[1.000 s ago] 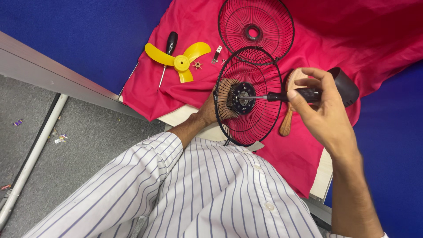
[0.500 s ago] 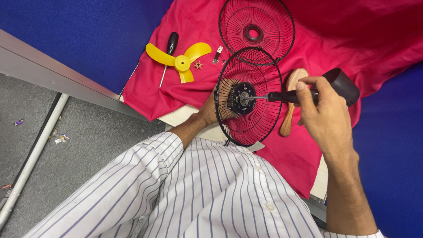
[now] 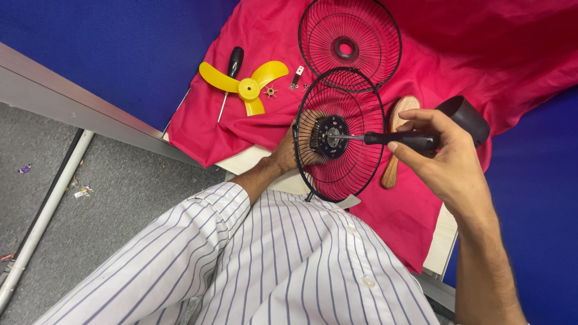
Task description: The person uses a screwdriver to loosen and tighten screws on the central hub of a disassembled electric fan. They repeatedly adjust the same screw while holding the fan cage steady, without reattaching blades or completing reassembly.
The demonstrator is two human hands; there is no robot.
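Right hand (image 3: 448, 159) clamped on black handle of screwdriver (image 3: 385, 138); shaft horizontal, tip at black hub (image 3: 328, 137) of wire fan guard (image 3: 339, 135). Guard stood upright on edge over red cloth (image 3: 469, 54) on counter. Left hand (image 3: 292, 150) behind guard, fingers wrapped round motor at back. Second guard (image 3: 350, 39) lay flat beyond. Yellow fan blade (image 3: 245, 86), spare screwdriver (image 3: 230, 72) lay to left, well apart. Wooden brush (image 3: 397, 138) just beside guard.

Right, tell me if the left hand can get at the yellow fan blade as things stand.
Probably not right away. The left hand is behind the black fan guard, holding it up. The yellow fan blade lies uncovered on the red cloth nearby, so letting go would leave the way free.
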